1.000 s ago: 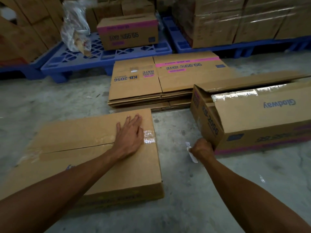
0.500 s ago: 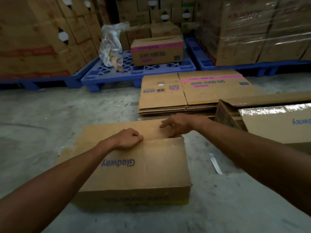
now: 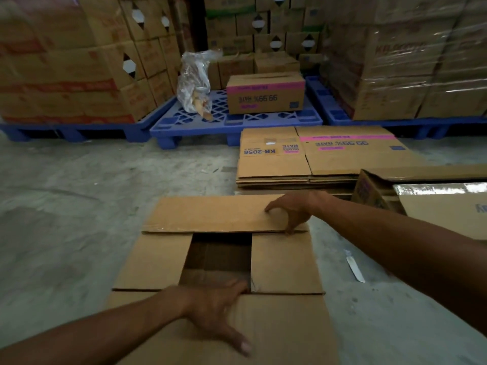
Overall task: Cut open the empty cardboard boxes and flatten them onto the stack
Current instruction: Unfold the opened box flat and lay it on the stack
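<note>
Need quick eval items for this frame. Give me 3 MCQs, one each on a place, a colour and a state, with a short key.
1. Where does the knife lie?
A. On the bare floor right of the box being opened
B. Inside the box
C. On the pallet

2. What colour is the pallet behind the flattened stack?
A. Green
B. Blue
C. Grey

3. How do the outer flaps of the box under the hands stand?
A. Taped shut
B. Cut off
C. Spread open, with a gap between the inner flaps

Key:
1 A, the blade rests on concrete beside the box, under the right forearm.
2 B, its lattice top and feet are blue.
3 C, the left hand presses the near flap, the right hand the far flap, and the dark interior shows between.
</note>
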Demonstrator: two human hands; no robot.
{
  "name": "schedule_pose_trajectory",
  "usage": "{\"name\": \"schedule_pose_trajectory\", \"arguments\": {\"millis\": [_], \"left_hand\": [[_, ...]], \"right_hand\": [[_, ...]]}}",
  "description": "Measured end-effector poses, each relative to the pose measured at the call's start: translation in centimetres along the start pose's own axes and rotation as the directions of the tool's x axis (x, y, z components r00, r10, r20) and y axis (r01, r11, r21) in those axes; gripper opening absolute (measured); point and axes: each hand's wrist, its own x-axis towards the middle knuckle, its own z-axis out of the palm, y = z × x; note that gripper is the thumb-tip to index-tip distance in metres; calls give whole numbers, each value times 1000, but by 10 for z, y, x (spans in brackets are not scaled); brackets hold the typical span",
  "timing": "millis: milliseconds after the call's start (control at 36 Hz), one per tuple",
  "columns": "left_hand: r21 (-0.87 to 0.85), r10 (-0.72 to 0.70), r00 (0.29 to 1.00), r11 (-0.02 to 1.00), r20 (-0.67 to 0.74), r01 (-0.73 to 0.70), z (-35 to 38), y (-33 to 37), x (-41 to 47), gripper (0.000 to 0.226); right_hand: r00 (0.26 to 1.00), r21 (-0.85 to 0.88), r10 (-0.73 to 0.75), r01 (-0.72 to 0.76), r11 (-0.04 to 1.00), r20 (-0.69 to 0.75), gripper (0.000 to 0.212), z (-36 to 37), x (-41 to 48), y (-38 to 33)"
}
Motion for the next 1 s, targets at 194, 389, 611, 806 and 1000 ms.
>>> {"name": "schedule_pose_trajectory", "arguments": {"millis": [194,389,611,806,1000], "left_hand": [[-96,-18,998,995,55,24,-9,6,-5,84],[-101,-8,994,995,108,19,-15,-1,4,83],[-289,-69,989,952,133,105,-14,-15,16,86],[158,-50,881,977,-471,140,-9,-50,38,35],[204,-499,737,747,-457,632,-55,-80,22,86]], "right_hand": [[992,211,85,-103,972,96,62,-67,-9,6],[941,357,309,-244,902,-138,37,-103,19,44],[606,17,399,-537,844,-688,98,-23,60,2],[820,23,284,-315,949,-496,93,14,51,-68],[943,272,331,-312,910,-28,103,16,33,-82]]}}
